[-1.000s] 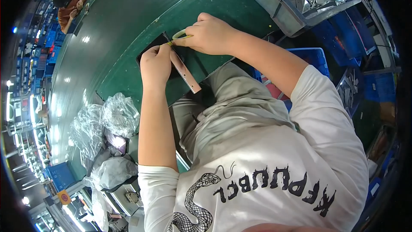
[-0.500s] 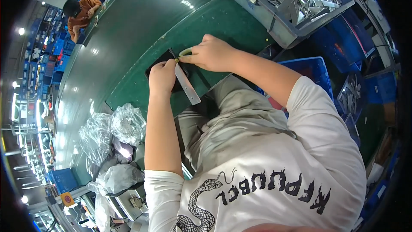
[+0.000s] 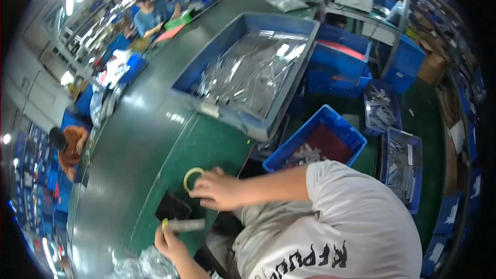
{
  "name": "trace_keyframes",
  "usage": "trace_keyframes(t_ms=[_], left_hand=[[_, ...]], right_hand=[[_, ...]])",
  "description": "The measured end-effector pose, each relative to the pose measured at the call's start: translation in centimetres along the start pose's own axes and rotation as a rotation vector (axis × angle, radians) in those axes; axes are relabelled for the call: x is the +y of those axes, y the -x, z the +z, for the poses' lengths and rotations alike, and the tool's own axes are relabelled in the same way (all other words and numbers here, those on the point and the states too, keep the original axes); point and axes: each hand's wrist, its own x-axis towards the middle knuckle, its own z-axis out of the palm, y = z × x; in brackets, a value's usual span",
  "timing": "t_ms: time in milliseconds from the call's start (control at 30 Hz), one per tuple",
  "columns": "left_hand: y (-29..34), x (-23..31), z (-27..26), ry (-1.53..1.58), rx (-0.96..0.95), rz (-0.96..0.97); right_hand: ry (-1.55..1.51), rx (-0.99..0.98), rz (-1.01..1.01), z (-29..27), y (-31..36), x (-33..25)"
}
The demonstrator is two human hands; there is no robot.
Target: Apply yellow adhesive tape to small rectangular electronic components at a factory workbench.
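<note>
Hands over a green tabletop [image 3: 222,144], as seen from where I stand. The left hand [image 3: 170,245] reaches up from the near side, forearm slanting, thumb and fingers pinching one end of a flat, pale strip [image 3: 188,224]. The right hand [image 3: 219,191], farther from the body, comes in from the right with forearm nearly level, its fingers pointing left; beside them stands a yellowish ring-shaped roll [image 3: 186,180], and whether the fingers close on it I cannot tell. Motion blurs both hands; the right one hides part of the roll, and the strip's surface detail is unclear. The strip's long axis runs nearly crosswise, its free end pointing rightward from the left hand, nearer the body than the right hand. A black object [image 3: 173,205], indistinct in form, lies just beyond the left hand.
</note>
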Motion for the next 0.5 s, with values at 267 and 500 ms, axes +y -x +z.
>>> trace_keyframes(t_ms=[267,500], left_hand=[[4.7,2.9,4.1,0.656,-0.045,-0.317],[6.4,4.5,4.1,0.417,-0.227,-0.083]], right_hand=[[-0.896,-0.845,0.353,0.4,2.0,-5.8],[-1.281,-0.815,0.502,2.9,4.2,-5.2]])
